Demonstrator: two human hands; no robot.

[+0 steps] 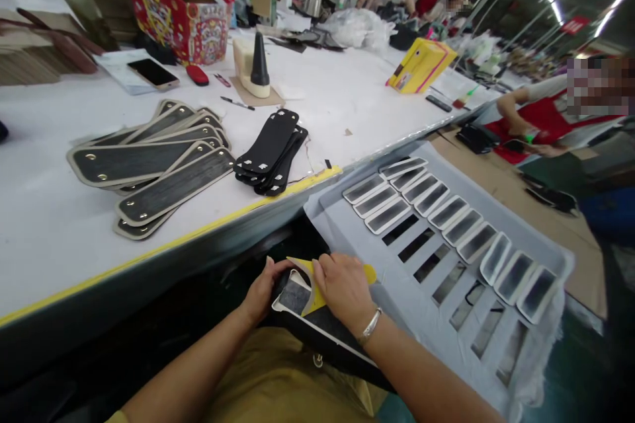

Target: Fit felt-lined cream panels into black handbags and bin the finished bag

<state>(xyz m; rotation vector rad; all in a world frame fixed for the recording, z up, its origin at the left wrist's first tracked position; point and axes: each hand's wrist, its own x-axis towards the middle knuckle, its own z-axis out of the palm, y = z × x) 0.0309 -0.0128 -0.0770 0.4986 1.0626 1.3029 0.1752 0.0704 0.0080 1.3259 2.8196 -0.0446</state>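
Note:
On my lap lies a dark strap piece with a pale edge (296, 295). My left hand (261, 291) grips its near end, fingers curled round it. My right hand (342, 287) presses a yellow scraper (317, 301) flat onto the piece, fingers closed over it. A silver bracelet (371, 325) sits on my right wrist. Just right of my hands a grey slotted rack (436, 307) holds several similar small pieces (449, 211) laid in a row.
The white table (44, 238) with a yellow-taped edge carries a fan of long pale-edged strips (149, 168), a stack of black strips (272, 152), a phone (152, 73), a red box (173, 3) and a yellow box (421, 65). Other people work at the right and far back.

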